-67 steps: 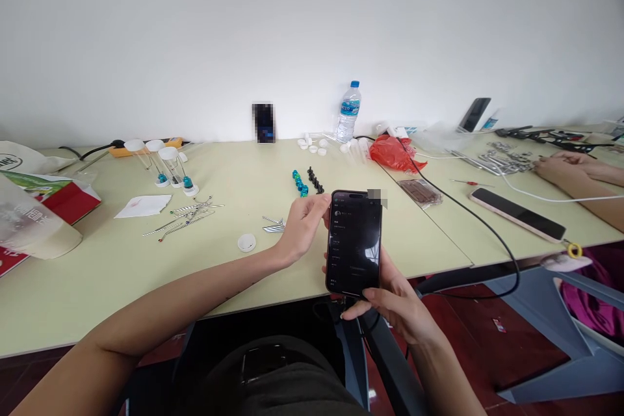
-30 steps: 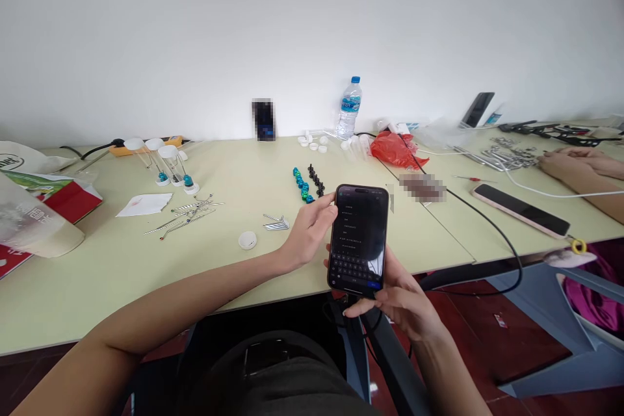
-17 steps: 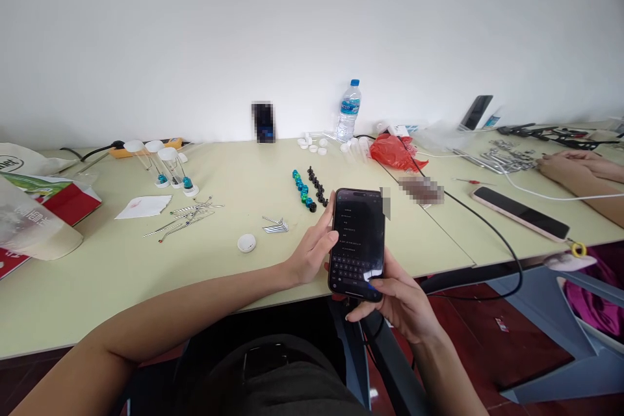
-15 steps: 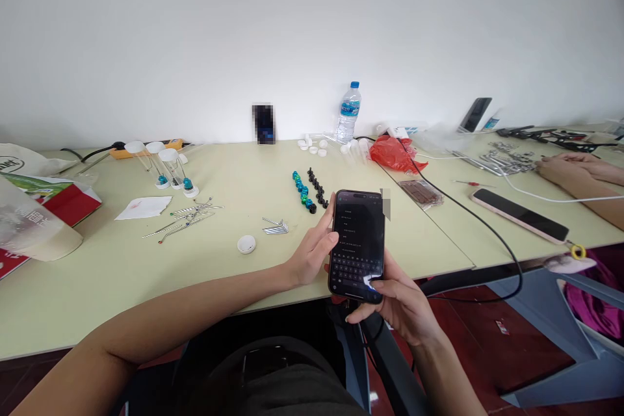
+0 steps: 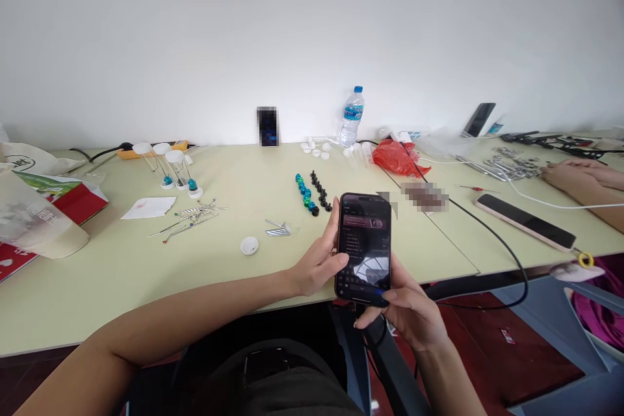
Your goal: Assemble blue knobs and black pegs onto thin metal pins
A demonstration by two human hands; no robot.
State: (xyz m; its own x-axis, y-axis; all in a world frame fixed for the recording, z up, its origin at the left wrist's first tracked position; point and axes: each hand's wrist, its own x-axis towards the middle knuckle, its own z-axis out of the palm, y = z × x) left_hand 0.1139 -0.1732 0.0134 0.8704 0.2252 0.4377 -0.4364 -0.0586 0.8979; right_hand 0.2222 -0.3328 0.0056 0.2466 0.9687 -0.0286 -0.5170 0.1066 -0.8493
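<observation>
A black smartphone point(image 5: 363, 247) is held upright over the table's front edge, its screen showing a list and an on-screen keyboard. My left hand point(image 5: 316, 268) grips its left side, thumb near the screen's edge. My right hand point(image 5: 418, 313) wraps the lower right side, thumb at the bottom corner of the screen. Beyond the phone lie a row of teal and green small parts point(image 5: 305, 194) and a row of black knob-like pieces point(image 5: 322, 192). Several bent metal L-shaped rods point(image 5: 278, 228) and a round white cap point(image 5: 249, 246) rest left of my hands.
Thin metal tools point(image 5: 192, 218) and white-capped clear tubes point(image 5: 178, 172) are at left, near a drink cup point(image 5: 53, 221). A water bottle point(image 5: 351, 117) and red plastic bag point(image 5: 396, 157) stand behind. At right are a cable point(image 5: 507, 253), another phone point(image 5: 524, 221) and another person's hands point(image 5: 572, 174).
The phone's screen has changed from a dark text list to a page with a banner picture. The whole view has shifted slightly; both hands keep their hold on the phone.
</observation>
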